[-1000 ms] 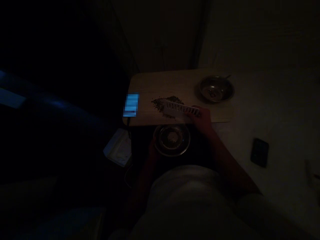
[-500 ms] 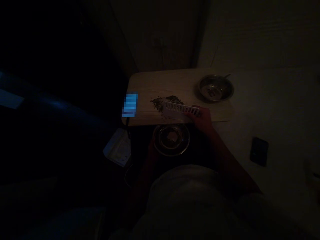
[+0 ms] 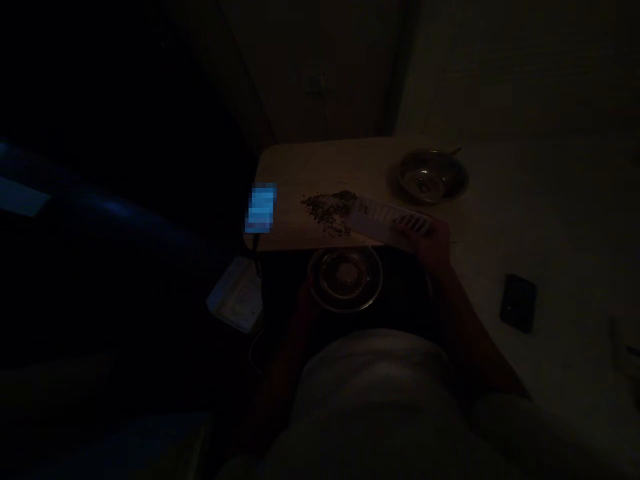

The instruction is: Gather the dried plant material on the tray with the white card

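My right hand (image 3: 433, 243) is closed around the right end of a flat, pale piece with a row of slots (image 3: 383, 217); its exact kind is unclear in the dark. The left end of that piece lies at the right side of a loose pile of small dark bits (image 3: 325, 208) on a wooden board (image 3: 295, 163). Below the board's front edge, a round metal bowl (image 3: 345, 303) has a pale patch and small specks inside. Against the bowl's left rim is my left hand (image 3: 309, 297), mostly lost in shadow, its fingers seeming to grip the rim.
A second metal bowl (image 3: 433, 177) with a utensil handle over its rim stands at the back right of the board. A glowing screen, blurred out (image 3: 261, 208), is at the board's left end. A dark phone-like object (image 3: 519, 303) lies right. A pale container (image 3: 236, 297) sits lower left.
My right hand has drawn the slotted piece to the right, off part of the pile, and its angle has turned slightly. The bowl at my left hand has barely shifted.
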`<state>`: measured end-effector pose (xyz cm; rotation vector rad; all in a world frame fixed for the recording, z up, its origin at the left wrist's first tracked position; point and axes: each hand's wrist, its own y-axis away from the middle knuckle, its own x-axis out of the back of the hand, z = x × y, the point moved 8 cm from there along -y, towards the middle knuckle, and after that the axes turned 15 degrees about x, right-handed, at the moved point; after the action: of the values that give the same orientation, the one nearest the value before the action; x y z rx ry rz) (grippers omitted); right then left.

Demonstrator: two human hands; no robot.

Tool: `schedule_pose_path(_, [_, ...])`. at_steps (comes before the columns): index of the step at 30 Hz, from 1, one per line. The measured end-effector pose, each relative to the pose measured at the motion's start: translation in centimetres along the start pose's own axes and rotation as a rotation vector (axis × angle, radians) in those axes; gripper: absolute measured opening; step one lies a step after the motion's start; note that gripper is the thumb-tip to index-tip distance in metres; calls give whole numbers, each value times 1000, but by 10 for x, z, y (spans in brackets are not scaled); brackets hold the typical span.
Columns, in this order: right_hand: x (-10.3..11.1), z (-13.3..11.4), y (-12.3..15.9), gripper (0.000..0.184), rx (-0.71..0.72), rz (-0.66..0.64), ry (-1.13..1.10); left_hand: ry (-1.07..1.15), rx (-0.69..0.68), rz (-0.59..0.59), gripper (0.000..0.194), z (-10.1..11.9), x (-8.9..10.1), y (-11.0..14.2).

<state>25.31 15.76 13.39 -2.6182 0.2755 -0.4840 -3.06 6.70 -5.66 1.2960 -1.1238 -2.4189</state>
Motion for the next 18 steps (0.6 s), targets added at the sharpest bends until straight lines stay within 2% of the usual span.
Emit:
schedule_pose_path(7, [23, 8, 11, 24, 13, 12, 66, -53, 40, -43, 25, -2, -7, 2])
schedule_pose_path(13, [17, 7, 15, 23, 19, -88, 53, -52, 42, -11, 26, -3, 1, -1])
schedule_pose_path(18, [11, 3, 9, 24, 15, -46, 43, -50, 46, -30, 26, -4, -3, 0])
